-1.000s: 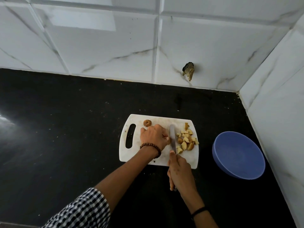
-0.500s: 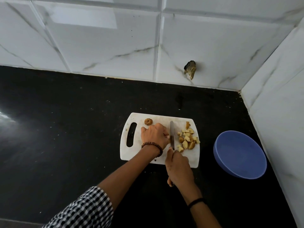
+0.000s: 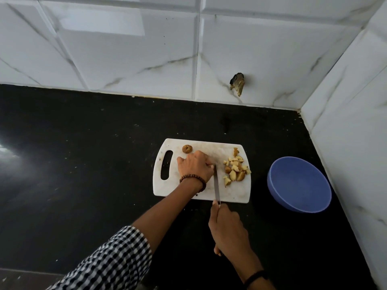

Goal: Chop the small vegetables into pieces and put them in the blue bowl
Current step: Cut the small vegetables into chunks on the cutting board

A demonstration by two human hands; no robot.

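On the cutting board (image 3: 234, 195), the left hand (image 3: 195, 167) curls over a hidden vegetable mid-board while the right hand (image 3: 227, 229), fist closed on the knife (image 3: 216, 186), lays the blade lengthwise just right of those fingertips, cut pieces (image 3: 235, 169) piled toward the empty blue bowl (image 3: 299, 184).

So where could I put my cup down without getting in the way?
The black counter left of the white cutting board is bare all the way to the wall. There is also a bare strip between the board and the blue bowl. The board itself is crowded: both hands, the knife, the chopped pieces and a whole vegetable.
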